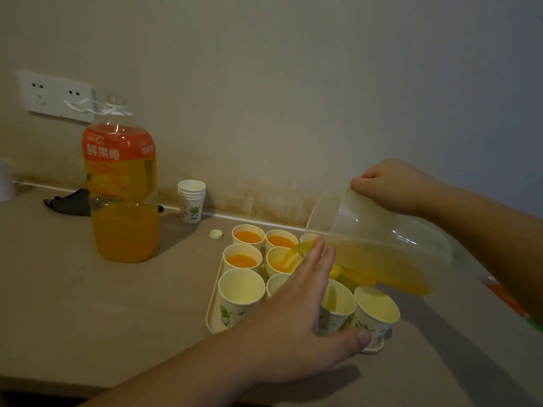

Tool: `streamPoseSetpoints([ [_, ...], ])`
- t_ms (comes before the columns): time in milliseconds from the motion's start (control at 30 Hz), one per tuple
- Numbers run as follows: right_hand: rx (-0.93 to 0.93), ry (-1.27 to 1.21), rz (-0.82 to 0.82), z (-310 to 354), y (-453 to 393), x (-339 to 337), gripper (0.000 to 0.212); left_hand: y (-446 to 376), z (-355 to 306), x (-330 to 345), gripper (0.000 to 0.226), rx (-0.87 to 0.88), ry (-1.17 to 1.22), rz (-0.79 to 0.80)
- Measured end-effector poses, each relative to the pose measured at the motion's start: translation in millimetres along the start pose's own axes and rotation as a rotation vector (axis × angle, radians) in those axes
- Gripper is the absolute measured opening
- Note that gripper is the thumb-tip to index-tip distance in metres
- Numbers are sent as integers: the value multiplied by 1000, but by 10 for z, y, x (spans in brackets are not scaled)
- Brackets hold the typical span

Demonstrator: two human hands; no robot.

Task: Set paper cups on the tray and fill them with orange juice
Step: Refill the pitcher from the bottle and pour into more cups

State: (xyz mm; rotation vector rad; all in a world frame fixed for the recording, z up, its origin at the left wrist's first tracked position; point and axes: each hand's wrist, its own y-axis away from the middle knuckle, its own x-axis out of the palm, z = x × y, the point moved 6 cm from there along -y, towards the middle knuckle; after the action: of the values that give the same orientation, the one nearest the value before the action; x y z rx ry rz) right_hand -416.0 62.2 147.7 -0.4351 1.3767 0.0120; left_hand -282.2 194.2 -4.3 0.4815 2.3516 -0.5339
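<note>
The filling step is in hand: in the right half of the frame the right hand [393, 186] grips the top of a clear plastic pitcher [379, 245], its fingers curled round the upper edge, and tips it so that a stream of orange juice [293, 254] falls into the middle cup [280, 261] of the tray's second row. The left hand [296, 318] reaches in from the bottom of the frame with its fingers straight and close together and the thumb spread, lying over the cups on the tray [212, 312]; whether it touches a cup or only hovers I cannot tell. The tray sits on the desk [88, 304] at lower centre, packed with paper cups. Three cups at the far and left side already hold juice: two in the back row [248, 236] [281, 240] and one at the left of the second row [242, 259]. The near cups look empty: one at the front left [241, 292] and two at the front right [338, 301] [376, 304]; others are partly hidden behind the hand. The pitcher holds a fair pool of juice along its lower side. I judge that the next move calls for levelling the pitcher before this cup brims, then shifting its spout to a neighbouring empty cup without dripping between them. At left stands a large open juice bottle [123, 186], roughly two-thirds full, its cap [216, 234] lying on the desk beside the tray, and a stack of spare cups [191, 201] by the wall.
</note>
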Motion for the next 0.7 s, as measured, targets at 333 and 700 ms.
streamPoseSetpoints([
  [333,-12,8,-20,-3,-26,0,44,3,16,9,109,3,9,-9],
  [700,-24,-5,-27,12,-60,22,45,9,30,10,110,-5,20,3],
])
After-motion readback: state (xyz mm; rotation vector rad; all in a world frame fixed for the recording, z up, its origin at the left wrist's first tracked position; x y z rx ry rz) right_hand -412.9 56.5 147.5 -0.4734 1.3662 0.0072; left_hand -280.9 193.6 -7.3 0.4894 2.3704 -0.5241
